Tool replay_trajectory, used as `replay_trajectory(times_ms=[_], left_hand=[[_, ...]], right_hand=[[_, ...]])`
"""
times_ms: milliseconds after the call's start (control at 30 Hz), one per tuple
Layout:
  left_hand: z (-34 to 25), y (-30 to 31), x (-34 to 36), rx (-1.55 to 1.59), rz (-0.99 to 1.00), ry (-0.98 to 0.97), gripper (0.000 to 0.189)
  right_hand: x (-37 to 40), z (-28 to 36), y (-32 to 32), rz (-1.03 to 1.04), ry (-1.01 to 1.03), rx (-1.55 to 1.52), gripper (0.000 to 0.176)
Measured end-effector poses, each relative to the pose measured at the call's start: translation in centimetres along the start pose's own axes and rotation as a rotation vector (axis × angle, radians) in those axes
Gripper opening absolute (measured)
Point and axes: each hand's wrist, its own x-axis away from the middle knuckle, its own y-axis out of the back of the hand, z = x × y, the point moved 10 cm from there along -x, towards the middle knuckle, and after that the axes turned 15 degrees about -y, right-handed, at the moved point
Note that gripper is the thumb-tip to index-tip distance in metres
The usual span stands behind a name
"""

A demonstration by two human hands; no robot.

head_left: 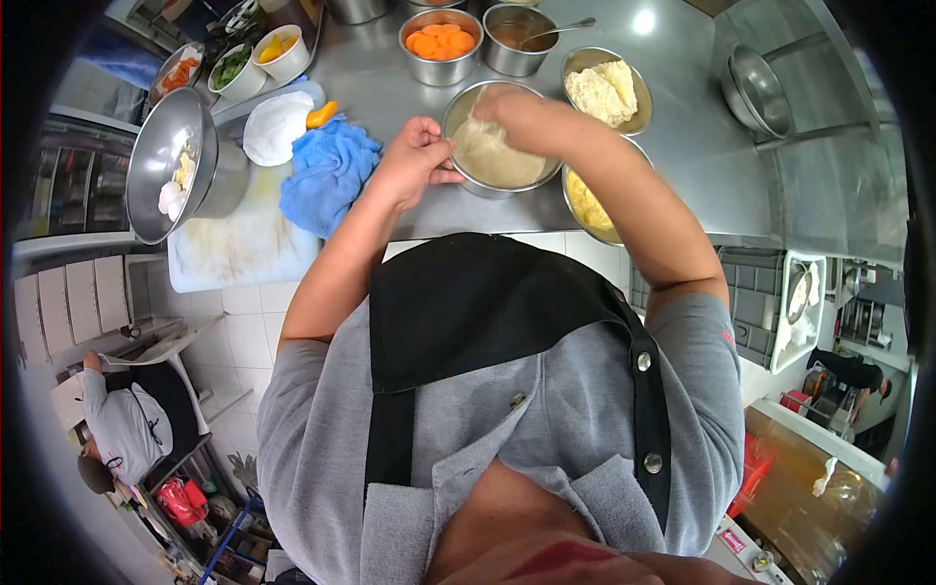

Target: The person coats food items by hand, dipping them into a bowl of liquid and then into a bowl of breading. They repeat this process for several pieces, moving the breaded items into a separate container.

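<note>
A steel bowl of pale beige, crumb-like powder stands on the metal counter in front of me. My left hand grips its left rim between thumb and fingers. Inside the bowl is my right hand, reaching down at the upper part of the powder. Motion smears its fingers, so what they hold is hidden. Right of the bowl sit a steel bowl with a pale, coated-looking mass and another steel bowl with yellow food, partly covered by my right forearm.
Behind stand a bowl of orange slices and a bowl of brown liquid with a spoon. At left are a blue cloth, a cutting board, an orange handle and a large steel bowl. Two people are in the background.
</note>
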Motion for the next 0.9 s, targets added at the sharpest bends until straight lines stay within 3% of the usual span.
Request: replay_trajectory(times_ms=[67, 167, 200, 300, 433, 600, 700, 733, 833, 900], left_hand=[[-0.2, -0.1, 0.2, 0.008, -0.001, -0.006, 0.019], [-0.2, -0.1, 0.3, 0.033, 0.001, -0.01, 0.019], [-0.1, -0.1, 0.3, 0.044, 0.004, -0.011, 0.019], [-0.4, -0.4, 0.5, 0.019, -0.016, -0.01, 0.019], [-0.3, -0.5, 0.9, 0.024, -0.05, -0.046, 0.019], [0.1, -0.6, 1.2, 0.086, -0.048, -0.074, 0.019], [0.3, -0.9, 1.5, 0.115, -0.053, -0.092, 0.019], [0.5, -0.9, 1.5, 0.112, -0.054, -0.09, 0.018], [0.6, -0.7, 1.5, 0.112, -0.064, -0.091, 0.018], [0.5, -0.9, 1.7, 0.134, -0.068, -0.095, 0.017]], right_hand=[[0.2, -0.5, -3.2, 0.162, -0.083, 0.034, 0.041], [-0.1, -0.9, -2.5, 0.111, -0.018, -0.156, 0.042], [0.0, -0.7, -0.8, 0.081, -0.042, -0.092, 0.049], [-1.2, -1.8, 0.9, -0.065, -0.107, -0.318, 0.044], [-2.8, -2.7, -7.9, 0.133, -0.226, 0.063, 0.042], [-3.9, -3.9, -4.4, 0.273, -0.319, -0.259, 0.042], [-5.1, -4.1, -7.2, 0.263, -0.309, -0.016, 0.038], [-5.2, -3.8, -8.9, 0.171, -0.233, 0.051, 0.035], [-5.8, -4.2, -8.5, 0.349, -0.311, 0.028, 0.039], [-5.4, -3.8, -6.5, 0.294, -0.323, -0.01, 0.036]])
